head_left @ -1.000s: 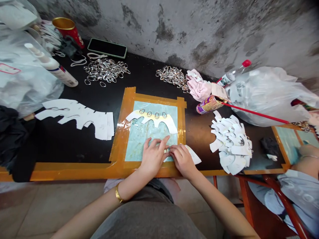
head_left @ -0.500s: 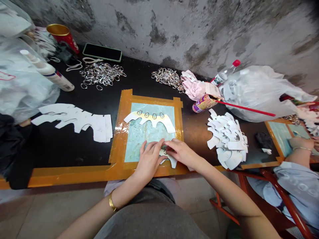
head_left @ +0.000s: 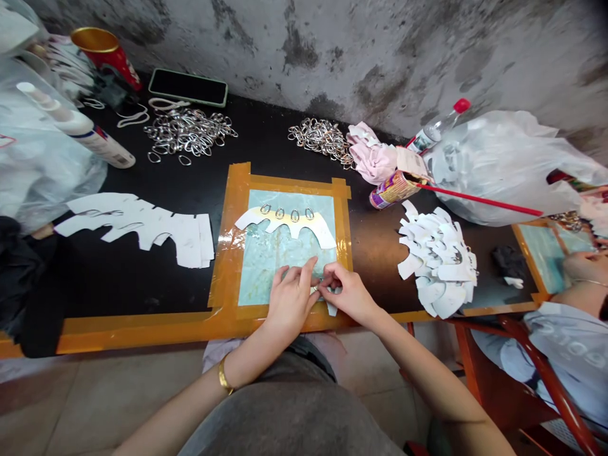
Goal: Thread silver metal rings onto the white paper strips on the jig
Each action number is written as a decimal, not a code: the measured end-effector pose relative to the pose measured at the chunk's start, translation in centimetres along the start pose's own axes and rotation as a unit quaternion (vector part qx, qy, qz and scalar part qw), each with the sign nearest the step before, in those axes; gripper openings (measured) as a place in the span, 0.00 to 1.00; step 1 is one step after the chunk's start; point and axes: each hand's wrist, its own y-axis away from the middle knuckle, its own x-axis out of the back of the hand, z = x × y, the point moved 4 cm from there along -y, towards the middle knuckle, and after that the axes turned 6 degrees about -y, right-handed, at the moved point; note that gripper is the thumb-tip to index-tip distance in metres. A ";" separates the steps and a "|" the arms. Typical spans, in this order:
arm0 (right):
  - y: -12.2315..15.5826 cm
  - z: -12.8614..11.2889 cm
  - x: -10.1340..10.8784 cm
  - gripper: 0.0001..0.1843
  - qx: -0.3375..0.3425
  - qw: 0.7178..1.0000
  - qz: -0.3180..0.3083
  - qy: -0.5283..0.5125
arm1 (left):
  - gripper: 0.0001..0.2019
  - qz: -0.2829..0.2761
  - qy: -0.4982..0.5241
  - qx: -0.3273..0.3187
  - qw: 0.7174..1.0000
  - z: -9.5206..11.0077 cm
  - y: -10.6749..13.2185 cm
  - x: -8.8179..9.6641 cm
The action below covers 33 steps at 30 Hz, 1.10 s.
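Observation:
At the near edge of a pale blue sheet, my two hands meet over a small white scalloped piece. Most of that piece is hidden under my fingers. My left hand steadies it, thumb bent in and index finger raised. The fingertips of my right hand are pinched on a small metal ring, which is largely covered. Just beyond lies another white scalloped piece, with a yellowish band and several metal rings standing in a row along it.
Left lie overlapping white pieces and a white bottle. Behind are two piles of metal rings and a phone. Right are heaped white pieces, a snack tube, a plastic bag and a co-worker's arm.
My right fingers have drawn into a tighter pinch and now cover the ring more. The small white piece shows less between my hands. The view has shifted slightly.

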 end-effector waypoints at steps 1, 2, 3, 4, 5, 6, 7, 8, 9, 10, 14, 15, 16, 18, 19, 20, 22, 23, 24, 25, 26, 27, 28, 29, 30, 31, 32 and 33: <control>0.1 0.0 0.0 0.09 -0.004 1.000 0.014 -0.013 | 0.31 -0.007 -0.003 0.004 1.000 0.1 0.0 0.1; 0.2 -0.1 -0.1 0.09 -0.007 0.999 0.027 -0.021 | 0.31 -0.012 -0.007 0.007 1.000 0.1 0.0 0.1; 0.3 -0.2 -0.1 0.09 -0.011 0.999 0.039 -0.025 | 0.30 -0.015 -0.011 0.010 1.000 0.1 0.0 0.1; 0.4 -0.3 -0.2 0.09 -0.014 0.998 0.049 -0.023 | 0.29 -0.017 -0.015 0.011 1.000 0.2 0.1 0.1; 0.6 -0.3 -0.4 0.10 -0.017 0.998 0.057 -0.018 | 0.29 -0.018 -0.016 0.013 1.000 0.1 0.1 0.0; 0.7 -0.4 -0.5 0.10 -0.017 0.998 0.064 -0.011 | 0.28 -0.017 -0.016 0.014 1.000 0.1 0.2 -0.1; 0.9 -0.5 -0.7 0.10 -0.014 0.997 0.073 -0.002 | 0.28 -0.014 -0.013 0.016 1.000 0.1 0.3 -0.1; 1.1 -0.6 -0.9 0.10 -0.007 0.996 0.083 0.006 | 0.27 -0.011 -0.008 0.017 1.000 0.0 0.3 -0.2; 1.4 -0.6 -1.1 0.10 0.000 0.995 0.096 0.014 | 0.27 -0.008 -0.001 0.019 1.000 0.0 0.4 -0.3; 1.7 -0.7 -1.4 0.10 0.005 0.993 0.112 0.021 | 0.27 -0.006 0.005 0.022 1.000 -0.1 0.5 -0.3; 2.9 -0.4 -2.7 0.10 -0.018 0.981 0.193 0.030 | 0.27 -0.004 0.022 0.030 0.999 -0.2 0.8 -0.5; 3.2 -0.3 -3.1 0.10 -0.030 0.976 0.214 0.027 | 0.27 -0.003 0.021 0.031 0.999 -0.2 0.8 -0.5; 3.5 -0.2 -3.4 0.10 -0.041 0.971 0.234 0.019 | 0.27 -0.003 0.020 0.030 0.999 -0.1 0.9 -0.5; 3.9 0.2 -4.0 0.09 -0.058 0.961 0.270 -0.018 | 0.27 -0.006 0.020 0.026 0.999 0.0 1.0 -0.5; 4.0 0.4 -4.2 0.09 -0.065 0.955 0.285 -0.044 | 0.27 -0.011 0.021 0.021 0.999 0.0 1.0 -0.5; 4.1 0.6 -4.4 0.09 -0.071 0.950 0.295 -0.069 | 0.27 -0.017 0.023 0.013 0.999 0.0 0.9 -0.5; 4.2 1.0 -4.5 0.09 -0.079 0.945 0.300 -0.105 | 0.28 -0.035 0.021 -0.007 0.999 -0.1 0.6 -0.5; 4.2 1.1 -4.6 0.09 -0.080 0.945 0.297 -0.112 | 0.29 -0.047 0.017 -0.017 0.999 -0.3 0.4 -0.5; 4.1 1.2 -4.5 0.09 -0.078 0.946 0.293 -0.114 | 0.29 -0.062 0.010 -0.026 0.998 -0.5 0.2 -0.3; 4.1 1.2 -4.5 0.09 -0.076 0.948 0.287 -0.115 | 0.28 -0.078 0.004 -0.038 0.996 -0.8 0.0 -0.2; 4.1 1.2 -4.5 0.08 -0.073 0.950 0.283 -0.114 | 0.27 -0.090 0.000 -0.057 0.994 -1.0 -0.1 0.1; 4.1 1.2 -4.5 0.08 -0.071 0.951 0.279 -0.113 | 0.25 -0.092 0.000 -0.080 0.993 -1.3 -0.1 0.4; 4.1 1.2 -4.4 0.08 -0.070 0.951 0.277 -0.115 | 0.22 -0.081 0.004 -0.103 0.991 -1.5 0.1 0.8; 4.1 1.1 -4.4 0.08 -0.070 0.952 0.275 -0.119 | 0.18 -0.059 0.011 -0.127 0.990 -1.6 0.4 1.3; 4.0 1.1 -4.4 0.08 -0.073 0.951 0.272 -0.126 | 0.14 -0.035 0.020 -0.152 0.988 -1.6 0.8 1.6; 4.0 1.2 -4.5 0.08 -0.077 0.950 0.270 -0.134 | 0.11 -0.017 0.029 -0.171 0.985 -1.6 1.4 1.8; 4.0 1.2 -4.5 0.08 -0.081 0.949 0.269 -0.142 | 0.09 -0.008 0.034 -0.182 0.983 -1.6 2.0 1.8; 4.0 1.2 -4.6 0.09 -0.082 0.949 0.267 -0.148 | 0.08 -0.010 0.036 -0.187 0.982 -1.5 2.6 1.6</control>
